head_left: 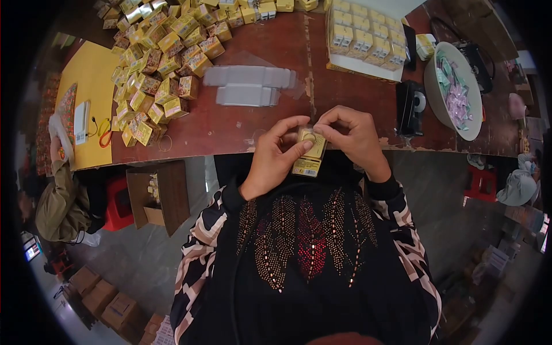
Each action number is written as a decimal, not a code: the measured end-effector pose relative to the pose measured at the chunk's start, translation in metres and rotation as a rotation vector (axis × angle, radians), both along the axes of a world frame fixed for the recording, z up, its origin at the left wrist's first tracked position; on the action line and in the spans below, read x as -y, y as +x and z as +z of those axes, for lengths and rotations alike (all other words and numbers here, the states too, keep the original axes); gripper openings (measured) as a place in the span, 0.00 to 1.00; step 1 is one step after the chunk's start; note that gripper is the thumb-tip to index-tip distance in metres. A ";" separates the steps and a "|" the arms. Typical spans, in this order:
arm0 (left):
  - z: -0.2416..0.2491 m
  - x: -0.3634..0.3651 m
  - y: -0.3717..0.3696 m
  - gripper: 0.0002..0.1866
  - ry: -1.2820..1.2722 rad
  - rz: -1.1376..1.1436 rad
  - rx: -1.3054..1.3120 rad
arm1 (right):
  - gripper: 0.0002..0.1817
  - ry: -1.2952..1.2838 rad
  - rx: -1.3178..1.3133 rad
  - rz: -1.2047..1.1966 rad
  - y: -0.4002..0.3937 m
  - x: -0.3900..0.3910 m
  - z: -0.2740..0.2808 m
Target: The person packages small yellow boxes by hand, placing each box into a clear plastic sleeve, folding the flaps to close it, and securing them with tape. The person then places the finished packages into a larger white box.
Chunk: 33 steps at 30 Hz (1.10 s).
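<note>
Bare table lies open just ahead of the hands. Farther out, flat clear sleeves block the middle, a heap of yellow boxes crowds the left, and a tape dispenser and bowl stand right.

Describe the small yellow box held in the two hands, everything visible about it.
The small yellow box is a slim carton, cardboard by the look of it, yellow with a white barcode label at the end nearer the body. It is held over the near edge of the table, slightly tilted. The left hand grips its left side with the thumb across the front; the right hand pinches its top end. A small round, pale thing sits at that end between the fingertips; what it is cannot be told.
</note>
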State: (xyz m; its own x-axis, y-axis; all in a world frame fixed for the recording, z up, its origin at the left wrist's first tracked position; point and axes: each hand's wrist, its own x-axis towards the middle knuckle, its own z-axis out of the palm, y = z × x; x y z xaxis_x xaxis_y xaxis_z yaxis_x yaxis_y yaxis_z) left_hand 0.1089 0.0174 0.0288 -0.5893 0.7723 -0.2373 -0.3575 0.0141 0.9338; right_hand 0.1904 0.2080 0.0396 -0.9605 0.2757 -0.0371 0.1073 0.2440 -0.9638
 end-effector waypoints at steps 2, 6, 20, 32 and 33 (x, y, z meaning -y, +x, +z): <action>0.001 -0.001 -0.001 0.26 0.018 0.021 0.048 | 0.06 -0.065 0.015 0.039 0.000 -0.001 0.002; 0.004 -0.002 -0.002 0.27 0.037 0.050 -0.032 | 0.10 -0.292 -0.047 -0.024 -0.001 0.004 -0.003; -0.001 0.005 0.005 0.26 0.043 -0.021 0.017 | 0.23 -0.501 0.057 0.030 0.021 0.021 -0.014; -0.017 0.028 0.012 0.19 0.094 -0.091 -0.025 | 0.16 -0.218 -0.072 0.046 0.047 0.041 -0.038; -0.016 0.029 0.011 0.19 0.090 -0.091 -0.018 | 0.16 -0.223 -0.065 0.044 0.049 0.041 -0.039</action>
State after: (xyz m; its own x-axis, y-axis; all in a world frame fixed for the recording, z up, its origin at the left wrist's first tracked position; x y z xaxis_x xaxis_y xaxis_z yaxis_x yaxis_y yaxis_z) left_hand 0.1202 -0.0120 0.0126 -0.5190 0.8406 -0.1549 -0.3417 -0.0379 0.9391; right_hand 0.2398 0.1668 0.0003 -0.9738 0.2255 -0.0299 0.0369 0.0271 -0.9989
